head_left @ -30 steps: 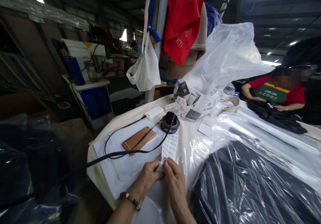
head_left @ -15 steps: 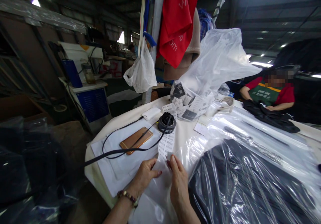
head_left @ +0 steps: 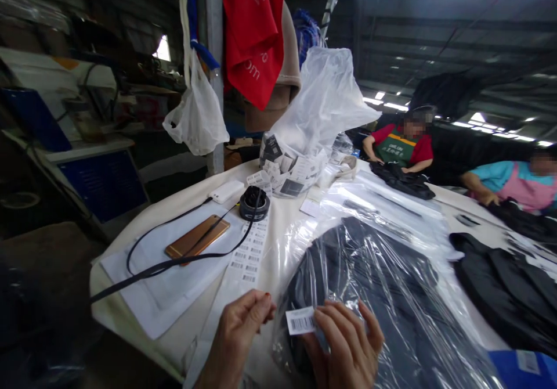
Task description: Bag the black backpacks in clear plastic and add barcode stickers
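Note:
My right hand (head_left: 343,342) pinches a small white barcode sticker (head_left: 301,321) over the near left part of a dark, bagged item (head_left: 369,284) in clear plastic. To its left is my left hand (head_left: 243,325), thumb and fingers pressed together. Whether anything is between them cannot be made out. Beyond the left hand a strip of barcode stickers (head_left: 249,255) runs up the table, with a roll of dark tape (head_left: 255,203) on it.
A gold phone (head_left: 198,237) with a black cable lies on white sheets (head_left: 150,305) at left. Behind stands a clear bag of paper tags (head_left: 296,171). Two people work at the right, one in a green apron (head_left: 398,148), one in a pink apron (head_left: 522,186). Black goods (head_left: 500,284) lie at right.
Both hands have moved away from the sticker strip, the right one towards the bagged item with a barcode sticker in its fingers. The view has turned right, bringing in a second person.

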### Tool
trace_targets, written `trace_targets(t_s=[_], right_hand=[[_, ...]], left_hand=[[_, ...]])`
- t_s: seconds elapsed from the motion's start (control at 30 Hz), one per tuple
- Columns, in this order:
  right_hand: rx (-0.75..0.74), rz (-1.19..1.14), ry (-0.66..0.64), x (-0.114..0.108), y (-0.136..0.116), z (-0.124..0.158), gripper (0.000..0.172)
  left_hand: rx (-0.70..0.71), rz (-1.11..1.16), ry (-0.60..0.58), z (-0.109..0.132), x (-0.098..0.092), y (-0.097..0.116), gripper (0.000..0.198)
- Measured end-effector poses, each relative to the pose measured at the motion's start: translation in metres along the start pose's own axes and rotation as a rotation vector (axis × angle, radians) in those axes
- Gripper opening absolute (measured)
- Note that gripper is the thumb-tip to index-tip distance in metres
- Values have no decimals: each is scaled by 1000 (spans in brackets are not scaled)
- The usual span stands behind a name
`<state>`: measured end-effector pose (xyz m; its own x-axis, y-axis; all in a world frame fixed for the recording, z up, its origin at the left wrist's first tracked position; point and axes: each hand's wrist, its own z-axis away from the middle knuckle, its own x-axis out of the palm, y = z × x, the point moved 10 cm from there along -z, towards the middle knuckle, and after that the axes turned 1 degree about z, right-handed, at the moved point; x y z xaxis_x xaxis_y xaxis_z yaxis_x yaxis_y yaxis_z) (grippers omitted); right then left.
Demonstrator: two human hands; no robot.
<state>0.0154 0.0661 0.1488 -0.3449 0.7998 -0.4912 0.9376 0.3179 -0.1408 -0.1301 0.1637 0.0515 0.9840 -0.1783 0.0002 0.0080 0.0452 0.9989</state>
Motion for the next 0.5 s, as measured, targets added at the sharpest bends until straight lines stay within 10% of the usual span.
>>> trace_targets(t_s=[0.17,0.5], right_hand=[[-86,83,-34,-17,3,10,23],[-135,125,-138,-43,25,31,31]], left_hand=[[-257,348,-163,22,68,-8,39],[-48,-22,-156,21,91,11,29]])
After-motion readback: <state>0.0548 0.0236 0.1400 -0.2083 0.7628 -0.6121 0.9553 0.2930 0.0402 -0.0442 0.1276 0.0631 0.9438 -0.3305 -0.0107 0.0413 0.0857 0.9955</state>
